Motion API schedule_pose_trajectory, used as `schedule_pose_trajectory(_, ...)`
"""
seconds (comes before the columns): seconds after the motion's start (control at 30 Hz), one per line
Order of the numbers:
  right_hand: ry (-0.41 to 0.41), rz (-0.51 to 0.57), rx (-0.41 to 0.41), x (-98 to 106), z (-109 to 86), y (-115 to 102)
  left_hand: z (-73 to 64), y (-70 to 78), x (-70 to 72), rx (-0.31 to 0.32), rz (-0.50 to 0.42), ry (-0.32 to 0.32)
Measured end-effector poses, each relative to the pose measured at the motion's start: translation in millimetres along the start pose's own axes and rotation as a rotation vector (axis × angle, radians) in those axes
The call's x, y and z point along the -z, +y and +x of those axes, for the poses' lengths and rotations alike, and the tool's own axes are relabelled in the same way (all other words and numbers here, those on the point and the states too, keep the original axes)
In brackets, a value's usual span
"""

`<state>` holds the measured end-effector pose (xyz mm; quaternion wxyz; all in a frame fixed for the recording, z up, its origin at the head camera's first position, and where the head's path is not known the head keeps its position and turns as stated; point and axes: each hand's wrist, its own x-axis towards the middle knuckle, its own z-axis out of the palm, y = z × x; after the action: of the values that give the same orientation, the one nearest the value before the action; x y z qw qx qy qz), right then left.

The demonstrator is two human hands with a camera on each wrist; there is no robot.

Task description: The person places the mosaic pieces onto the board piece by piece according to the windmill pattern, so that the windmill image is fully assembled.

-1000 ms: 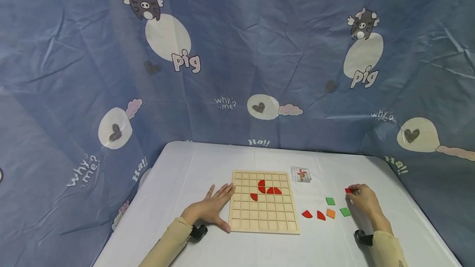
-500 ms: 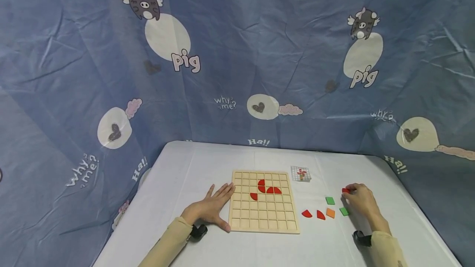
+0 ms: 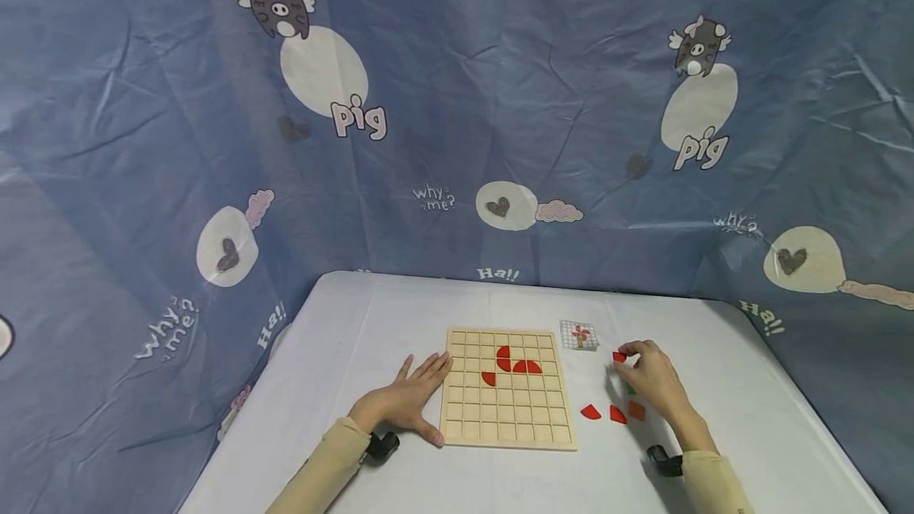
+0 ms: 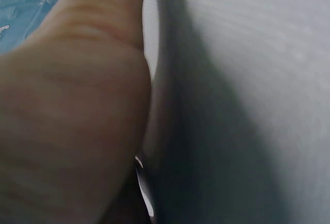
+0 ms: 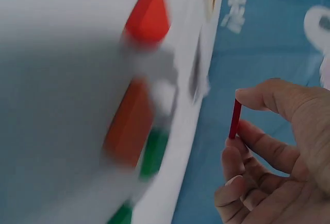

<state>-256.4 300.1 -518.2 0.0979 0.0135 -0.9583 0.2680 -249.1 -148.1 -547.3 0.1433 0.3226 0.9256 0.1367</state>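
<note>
My left hand [image 3: 405, 404] lies with spread fingers against the left edge of a wooden grid board [image 3: 500, 436]. Several red quarter-circle tiles sit in its cells, among them one tile [image 3: 489, 379] left of the middle. Over the table to the right of the board, my right hand [image 3: 658, 379] pinches a red tile [image 3: 618, 357] between thumb and fingers. The right wrist view shows this red tile [image 5: 235, 118] edge-on, above the table. Below that hand lie an orange square tile [image 3: 637, 411] and a partly covered green square tile [image 3: 631, 390].
Two red quarter-circle tiles [image 3: 590, 412] [image 3: 617, 415] lie right of the board. A card with a gridded picture [image 3: 579, 335] is at the board's upper right. Another green tile [image 5: 121, 214] shows in the right wrist view. A blue printed curtain [image 3: 443, 244] stands behind the table.
My right hand has moved left with the red tile, from beyond the green tiles to above them, nearer the board. The left hand stays where it was.
</note>
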Motion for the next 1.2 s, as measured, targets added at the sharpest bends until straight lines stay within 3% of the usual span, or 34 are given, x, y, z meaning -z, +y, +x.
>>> schedule_pose_trajectory(0.37, -0.030, 0.044, 0.150, -33.6, -8.3, -66.2, 0.3, 0.1, 1.1, -0.003, -0.002, 0.001)
schedule_pose_trajectory(0.6, -0.093, 0.072, 0.190, -57.1, -15.1, -100.8, -0.6, 0.0, 1.1, -0.003, -0.005, 0.001)
schedule_pose_trajectory(1.03, -0.123, 0.042, 0.331, -89.2, -16.0, -132.0, -0.3, 0.2, 1.1, 0.006, 0.002, -0.011)
schedule_pose_trajectory(1.2, -0.137, 0.019, 0.333, -95.8, -15.4, -135.8, -0.3, 0.8, 0.5, 0.010, 0.006, -0.014)
